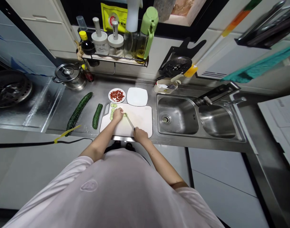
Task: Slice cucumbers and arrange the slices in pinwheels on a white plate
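Note:
My right hand (140, 135) grips a knife (130, 122) by its handle, low over the white cutting board (142, 117). At the tip of the blade is a cucumber slice (125, 115). My left hand (118, 114) is over the left half of the board with its fingers curled together; what they hold, if anything, is hidden. Beside it, several pale green cucumber slices (112, 114) lie along the board's left side, partly covered by the hand. Left of the board lie a cut piece of cucumber (97, 116) and a long whole cucumber (79, 111).
Behind the board stand a plate of chopped red pieces (117, 95) and a white square plate (137, 96). A double sink (178, 129) is to the right. A lidded steel pot (70, 77) stands at the back left, under a rack (116, 58) of bottles and jars.

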The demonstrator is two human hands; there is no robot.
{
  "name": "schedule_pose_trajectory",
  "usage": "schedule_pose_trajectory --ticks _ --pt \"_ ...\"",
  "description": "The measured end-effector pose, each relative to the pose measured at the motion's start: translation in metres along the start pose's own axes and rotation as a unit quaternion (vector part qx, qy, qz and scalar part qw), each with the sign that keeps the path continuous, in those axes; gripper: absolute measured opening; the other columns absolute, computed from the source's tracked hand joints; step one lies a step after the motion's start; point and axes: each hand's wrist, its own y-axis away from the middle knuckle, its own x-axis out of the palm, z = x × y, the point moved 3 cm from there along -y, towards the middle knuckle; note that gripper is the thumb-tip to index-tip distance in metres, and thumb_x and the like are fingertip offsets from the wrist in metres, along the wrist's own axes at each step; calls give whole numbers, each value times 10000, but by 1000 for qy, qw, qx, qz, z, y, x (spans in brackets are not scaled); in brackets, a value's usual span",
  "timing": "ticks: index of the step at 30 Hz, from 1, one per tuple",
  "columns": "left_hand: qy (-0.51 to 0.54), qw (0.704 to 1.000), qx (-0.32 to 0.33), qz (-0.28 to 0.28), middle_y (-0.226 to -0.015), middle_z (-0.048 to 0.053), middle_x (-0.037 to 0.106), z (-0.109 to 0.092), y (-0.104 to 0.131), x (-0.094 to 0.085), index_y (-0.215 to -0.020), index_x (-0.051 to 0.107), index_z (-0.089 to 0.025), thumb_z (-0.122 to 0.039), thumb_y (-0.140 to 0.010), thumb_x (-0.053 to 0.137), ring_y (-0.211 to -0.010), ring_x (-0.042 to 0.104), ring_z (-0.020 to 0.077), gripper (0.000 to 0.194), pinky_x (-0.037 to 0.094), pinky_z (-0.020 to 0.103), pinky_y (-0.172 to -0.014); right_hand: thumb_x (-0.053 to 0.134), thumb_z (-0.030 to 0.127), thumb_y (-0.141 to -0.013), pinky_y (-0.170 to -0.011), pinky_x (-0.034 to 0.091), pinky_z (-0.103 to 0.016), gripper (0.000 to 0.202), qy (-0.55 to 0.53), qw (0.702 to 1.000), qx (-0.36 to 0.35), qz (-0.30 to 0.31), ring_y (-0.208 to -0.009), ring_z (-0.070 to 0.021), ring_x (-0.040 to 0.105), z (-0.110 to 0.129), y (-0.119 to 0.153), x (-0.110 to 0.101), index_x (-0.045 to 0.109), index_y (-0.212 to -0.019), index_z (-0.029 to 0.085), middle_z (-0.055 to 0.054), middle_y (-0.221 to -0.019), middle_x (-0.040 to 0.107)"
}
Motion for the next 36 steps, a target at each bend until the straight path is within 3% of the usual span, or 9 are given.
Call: schedule_pose_trajectory --ticks 15,36 --pt "19 1000 -11 11 -936 40 652 3 -4 -1 -886 644 -246 -206 -768 626 -921 601 192 127 428 281 -787 377 304 -960 -763 466 -330 288 12 1000 2 8 -972 -266 658 -14 24 0 553 -1112 134 -169 -1036 679" --pt "15 1000 -13 12 -928 47 645 3 -7 2 -864 652 -233 -215 -754 659 -902 603 188 112 438 277 -790 364 281 -955 -789 463 -349 309 11 1000 -3 17 -1002 -264 644 -3 0 -7 545 -1154 129 -182 -1095 660"
